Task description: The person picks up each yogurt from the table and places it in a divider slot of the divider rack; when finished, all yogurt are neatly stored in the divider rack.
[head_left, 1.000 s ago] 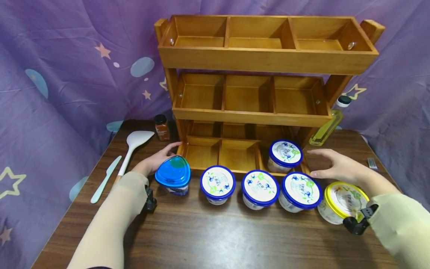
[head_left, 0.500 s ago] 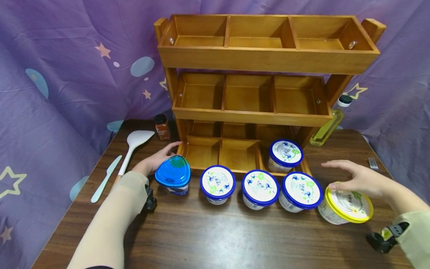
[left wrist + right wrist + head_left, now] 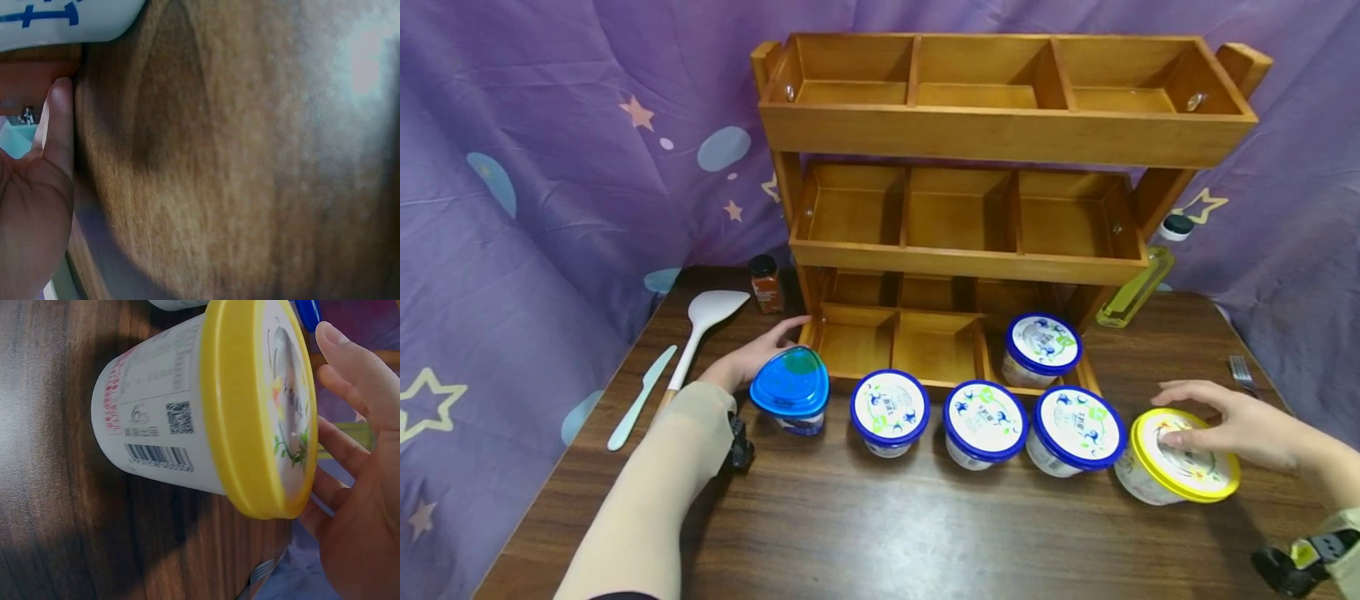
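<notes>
In the head view my left hand reaches behind a tub with a translucent blue lid, its fingertips at the lower left end of the wooden rack. The left wrist view shows a straight finger against the rack's wood. My right hand hovers over a yellow-lidded white tub, fingers spread and thumb over the lid. Beside this lid, in the right wrist view, the hand grips nothing. A blue-lidded tub sits in the rack's bottom right compartment.
Three blue-lidded tubs, left, middle and right, line the rack's front. At left lie a white ladle-like utensil and a pale green knife, near a spice jar. An oil bottle and fork are at right.
My right hand has moved right, from beside the rack's bottom right tub to over the yellow lid. My left hand stays at the rack's end. The head view has shifted slightly.
</notes>
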The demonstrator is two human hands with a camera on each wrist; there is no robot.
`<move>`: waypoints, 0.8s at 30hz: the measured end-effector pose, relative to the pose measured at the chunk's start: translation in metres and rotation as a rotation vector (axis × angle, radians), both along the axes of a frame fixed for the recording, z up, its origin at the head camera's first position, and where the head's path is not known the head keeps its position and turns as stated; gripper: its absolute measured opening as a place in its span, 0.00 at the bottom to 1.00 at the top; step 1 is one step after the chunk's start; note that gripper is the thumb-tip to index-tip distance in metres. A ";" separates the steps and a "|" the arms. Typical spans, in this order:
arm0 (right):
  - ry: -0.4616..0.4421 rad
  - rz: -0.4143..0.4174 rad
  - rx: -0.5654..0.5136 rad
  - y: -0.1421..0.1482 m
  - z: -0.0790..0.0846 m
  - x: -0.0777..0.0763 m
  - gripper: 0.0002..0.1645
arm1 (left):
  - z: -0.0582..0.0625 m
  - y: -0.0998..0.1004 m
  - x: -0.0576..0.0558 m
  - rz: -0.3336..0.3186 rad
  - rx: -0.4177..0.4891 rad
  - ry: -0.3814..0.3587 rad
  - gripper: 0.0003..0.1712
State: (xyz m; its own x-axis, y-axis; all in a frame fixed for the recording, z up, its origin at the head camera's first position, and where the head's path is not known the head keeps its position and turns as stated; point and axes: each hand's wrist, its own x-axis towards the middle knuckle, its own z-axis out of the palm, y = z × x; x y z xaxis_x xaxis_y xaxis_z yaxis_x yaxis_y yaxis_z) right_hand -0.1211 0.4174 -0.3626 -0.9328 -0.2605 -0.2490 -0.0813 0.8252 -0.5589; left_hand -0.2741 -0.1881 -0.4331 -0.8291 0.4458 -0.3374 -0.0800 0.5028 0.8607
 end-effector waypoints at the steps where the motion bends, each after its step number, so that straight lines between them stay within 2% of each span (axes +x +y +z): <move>1: -0.003 0.009 -0.008 0.001 -0.001 0.000 0.29 | 0.000 0.000 0.000 -0.003 0.003 0.002 0.36; 5: -0.028 0.036 -0.057 0.006 -0.005 0.002 0.29 | -0.002 0.000 0.000 -0.002 0.014 -0.002 0.36; 9: -0.013 0.030 -0.047 0.008 -0.006 0.004 0.31 | -0.002 0.000 0.000 -0.001 0.020 -0.009 0.36; 13: 0.019 0.037 -0.013 0.012 -0.006 0.005 0.25 | -0.002 0.000 -0.001 0.003 0.019 -0.012 0.36; 17: 0.013 0.055 -0.017 0.018 -0.008 0.006 0.20 | -0.003 0.000 -0.002 0.007 0.007 -0.014 0.37; 24: -0.009 0.045 -0.032 0.018 -0.013 0.006 0.25 | -0.003 0.000 -0.002 0.021 -0.002 -0.022 0.37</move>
State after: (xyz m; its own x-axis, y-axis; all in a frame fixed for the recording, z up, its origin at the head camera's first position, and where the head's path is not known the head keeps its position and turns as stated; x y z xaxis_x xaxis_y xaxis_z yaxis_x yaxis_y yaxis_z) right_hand -0.1154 0.4354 -0.3759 -0.9177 -0.3096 -0.2487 -0.1121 0.8028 -0.5856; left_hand -0.2762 -0.1886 -0.4360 -0.8307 0.4274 -0.3566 -0.1093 0.5029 0.8574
